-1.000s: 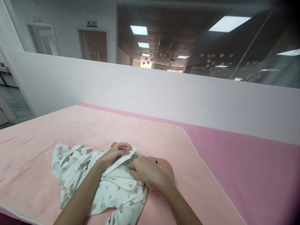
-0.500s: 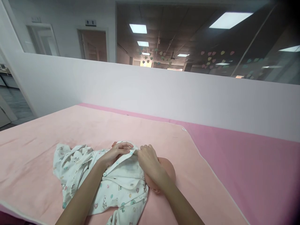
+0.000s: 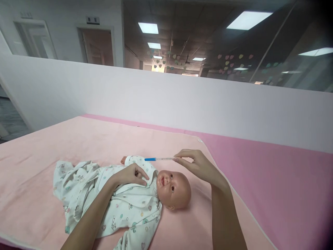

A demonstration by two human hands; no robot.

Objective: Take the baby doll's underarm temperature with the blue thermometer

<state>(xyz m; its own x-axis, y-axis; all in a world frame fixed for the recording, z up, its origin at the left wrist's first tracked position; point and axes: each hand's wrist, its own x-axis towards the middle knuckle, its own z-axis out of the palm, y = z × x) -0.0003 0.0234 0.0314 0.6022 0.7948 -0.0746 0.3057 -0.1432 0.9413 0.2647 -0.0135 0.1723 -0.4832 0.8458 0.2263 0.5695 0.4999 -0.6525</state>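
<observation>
A single head-worn view looks forward and down across the pink bed, close over it.

right hand pinching thermometer, baby doll

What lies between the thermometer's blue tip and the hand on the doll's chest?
In the head view, only the doll's patterned sleeve lies between thermometer and left hand.

- From my remote seat: a pale pink blanket covers most of the bed, over a deeper pink sheet.
- A low white partition wall stands behind the bed.
- Glass panels above it reflect ceiling lights and pastel heart decorations.
- A brown door shows far left.
</observation>
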